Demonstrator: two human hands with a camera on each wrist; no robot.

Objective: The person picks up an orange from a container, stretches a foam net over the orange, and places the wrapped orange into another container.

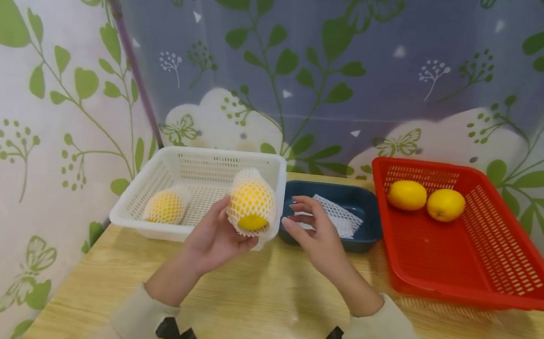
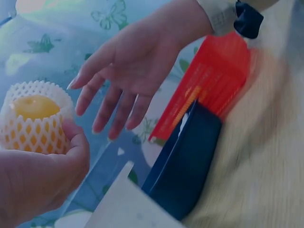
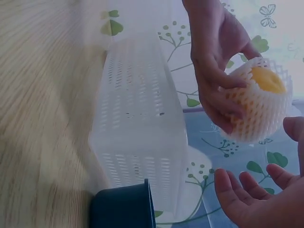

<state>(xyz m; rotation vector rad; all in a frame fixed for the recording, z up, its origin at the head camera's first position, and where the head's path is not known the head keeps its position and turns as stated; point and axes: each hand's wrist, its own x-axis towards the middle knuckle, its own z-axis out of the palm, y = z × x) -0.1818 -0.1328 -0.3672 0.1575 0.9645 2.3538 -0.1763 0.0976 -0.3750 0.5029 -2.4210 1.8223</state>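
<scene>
My left hand (image 1: 215,241) grips a yellow lemon (image 1: 252,222) wrapped in a white foam net sleeve (image 1: 249,181), held above the right end of the white basket. In the left wrist view the thumb lies against the net, and the lemon (image 2: 35,107) shows at the sleeve's opening. My right hand (image 1: 319,242) is just to the right, fingers spread and slightly bent, apart from the fruit and holding nothing. Its palm faces the lemon in the left wrist view. Another netted lemon (image 1: 165,208) lies in the white basket (image 1: 203,153).
A dark blue tub (image 1: 374,203) holding loose white foam nets (image 1: 342,216) stands between the white basket and a red basket (image 1: 439,292). Two bare lemons (image 1: 407,195) lie at the back of the red basket. Behind the wooden table (image 1: 255,313) hangs a patterned curtain (image 1: 285,53).
</scene>
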